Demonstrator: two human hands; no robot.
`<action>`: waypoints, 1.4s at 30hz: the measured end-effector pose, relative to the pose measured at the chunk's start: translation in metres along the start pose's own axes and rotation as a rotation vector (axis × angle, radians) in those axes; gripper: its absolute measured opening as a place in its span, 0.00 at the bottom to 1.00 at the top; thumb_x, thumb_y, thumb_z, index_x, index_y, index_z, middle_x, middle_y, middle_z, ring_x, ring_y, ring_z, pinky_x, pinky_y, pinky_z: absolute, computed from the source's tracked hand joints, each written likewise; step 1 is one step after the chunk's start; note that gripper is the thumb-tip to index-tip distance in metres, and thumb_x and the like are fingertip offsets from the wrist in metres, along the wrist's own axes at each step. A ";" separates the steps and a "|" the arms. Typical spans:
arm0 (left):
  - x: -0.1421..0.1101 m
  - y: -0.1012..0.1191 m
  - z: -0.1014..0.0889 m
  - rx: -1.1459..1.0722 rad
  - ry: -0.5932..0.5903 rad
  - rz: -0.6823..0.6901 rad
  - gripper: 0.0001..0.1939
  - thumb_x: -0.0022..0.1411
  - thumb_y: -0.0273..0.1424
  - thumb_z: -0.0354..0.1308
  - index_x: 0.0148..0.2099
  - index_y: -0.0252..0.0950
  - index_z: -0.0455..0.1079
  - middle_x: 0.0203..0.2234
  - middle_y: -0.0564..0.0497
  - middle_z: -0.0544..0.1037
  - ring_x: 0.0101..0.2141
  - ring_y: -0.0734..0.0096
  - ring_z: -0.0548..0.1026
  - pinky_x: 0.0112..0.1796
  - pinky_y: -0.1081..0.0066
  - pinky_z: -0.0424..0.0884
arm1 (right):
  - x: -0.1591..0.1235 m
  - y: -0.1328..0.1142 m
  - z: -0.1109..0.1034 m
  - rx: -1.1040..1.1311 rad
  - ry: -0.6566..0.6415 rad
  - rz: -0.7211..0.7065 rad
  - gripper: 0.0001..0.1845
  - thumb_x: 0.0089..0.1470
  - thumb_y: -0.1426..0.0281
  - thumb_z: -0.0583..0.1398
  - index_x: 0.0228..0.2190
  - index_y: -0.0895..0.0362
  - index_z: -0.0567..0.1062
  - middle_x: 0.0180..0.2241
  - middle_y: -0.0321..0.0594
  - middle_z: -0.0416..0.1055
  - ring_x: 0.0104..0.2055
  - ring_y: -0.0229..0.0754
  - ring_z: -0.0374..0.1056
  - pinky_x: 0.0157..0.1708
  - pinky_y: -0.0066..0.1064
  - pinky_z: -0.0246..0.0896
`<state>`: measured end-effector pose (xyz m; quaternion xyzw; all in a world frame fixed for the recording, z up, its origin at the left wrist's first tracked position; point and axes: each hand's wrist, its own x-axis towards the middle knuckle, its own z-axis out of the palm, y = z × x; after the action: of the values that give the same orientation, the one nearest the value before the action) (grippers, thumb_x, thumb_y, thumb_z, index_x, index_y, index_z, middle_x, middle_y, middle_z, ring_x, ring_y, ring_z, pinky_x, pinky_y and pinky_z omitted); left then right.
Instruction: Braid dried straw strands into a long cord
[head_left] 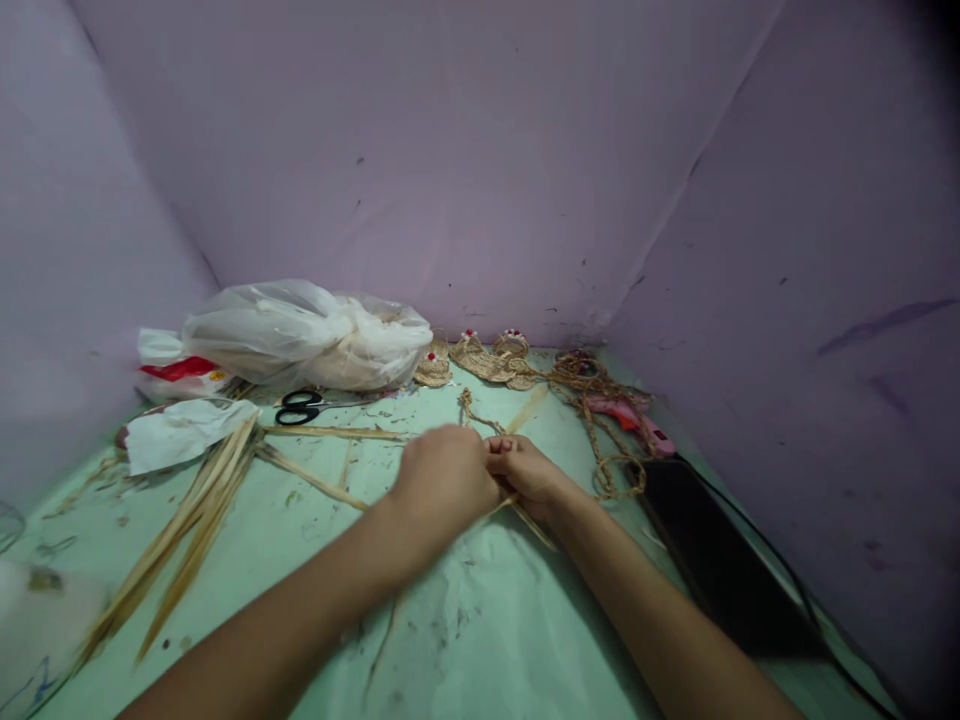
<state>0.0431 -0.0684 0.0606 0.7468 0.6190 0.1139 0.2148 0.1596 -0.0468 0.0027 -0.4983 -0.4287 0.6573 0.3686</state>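
Left hand (450,480) curled, its back toward you; can't tell what its fingers grip. Right hand (531,475) just beside it, mostly closed, thumb and fingertips pinching twisted fibre cord (466,402). Cord sits mid-table on your green surface (495,640), tan and rough, its far end loosely kinked beyond your hands. Flat pale strips (536,526) stick out below your right hand. More dried fibre strips (199,510) lie fanned at left, near black-handled scissors (298,408). Knotted translucent plastic bag (300,335) at the back holds something tan, not identifiable. Red-and-white packet (184,370) beside it; contents unclear.
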 end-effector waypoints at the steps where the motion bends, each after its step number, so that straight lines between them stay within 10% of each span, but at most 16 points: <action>1: 0.006 -0.004 -0.008 -0.011 0.087 -0.026 0.08 0.49 0.29 0.52 0.27 0.30 0.71 0.21 0.43 0.72 0.28 0.65 0.71 0.28 0.73 0.61 | 0.000 0.000 -0.001 -0.008 -0.014 -0.014 0.02 0.29 0.76 0.57 0.12 0.61 0.67 0.10 0.30 0.59 0.14 0.28 0.50 0.16 0.22 0.41; 10: 0.037 -0.033 0.009 -0.856 -0.546 -0.305 0.08 0.48 0.24 0.49 0.20 0.28 0.65 0.13 0.51 0.68 0.12 0.83 0.60 0.14 0.79 0.52 | -0.001 -0.002 -0.001 -0.001 -0.101 -0.041 0.04 0.30 0.74 0.60 0.15 0.61 0.68 0.14 0.34 0.66 0.19 0.31 0.61 0.23 0.23 0.52; 19: 0.043 -0.044 0.013 -0.594 -0.472 -0.280 0.07 0.43 0.29 0.52 0.17 0.32 0.62 0.06 0.57 0.58 0.08 0.83 0.53 0.12 0.78 0.47 | 0.001 -0.001 -0.004 -0.301 -0.025 -0.091 0.08 0.35 0.71 0.62 0.15 0.61 0.68 0.14 0.33 0.65 0.16 0.28 0.51 0.18 0.22 0.43; 31: 0.041 -0.044 0.015 -0.671 -0.412 -0.090 0.07 0.42 0.30 0.54 0.20 0.31 0.65 0.07 0.58 0.60 0.08 0.84 0.51 0.12 0.78 0.44 | -0.005 -0.008 -0.007 -0.064 -0.067 0.090 0.01 0.33 0.75 0.57 0.16 0.61 0.68 0.08 0.28 0.57 0.11 0.26 0.39 0.13 0.23 0.30; 42: 0.039 -0.043 0.015 -0.818 -0.490 -0.094 0.04 0.42 0.27 0.51 0.18 0.32 0.61 0.08 0.57 0.61 0.08 0.85 0.51 0.11 0.78 0.42 | -0.002 -0.008 -0.010 -0.184 -0.019 -0.054 0.04 0.29 0.80 0.56 0.15 0.60 0.66 0.13 0.32 0.64 0.18 0.30 0.57 0.20 0.21 0.48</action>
<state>0.0199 -0.0272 0.0236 0.5771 0.4877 0.1587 0.6355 0.1703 -0.0436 0.0095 -0.5120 -0.5041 0.6097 0.3347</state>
